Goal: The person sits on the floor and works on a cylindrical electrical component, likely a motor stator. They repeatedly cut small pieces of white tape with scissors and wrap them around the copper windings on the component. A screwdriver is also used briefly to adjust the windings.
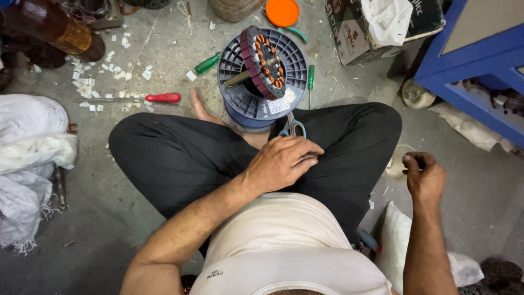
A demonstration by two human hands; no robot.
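1. Left hand — rests palm down on the lap, fingers curled together over something small that cannot be made out; it lies just below the scissors.
2. Right hand — held out to the person's right, above the floor, fingertips pinched together; what they grip is too small to tell. A pale roll lies on the floor just beside it.
3. Scissors — blue-grey handles, lying between the crossed legs, tips toward the spool.
4. Blue-grey plastic spool — stands on the floor before the legs, close to a bare foot.
5. Motor stator — round, dark red rim, copper windings; propped tilted on top of the spool.
6. Red-handled screwdriver — on the floor left of the spool, among white paper scraps.
7. Green-handled screwdriver — beside the spool's right edge.
8. Orange lid — far floor, beyond the spool.
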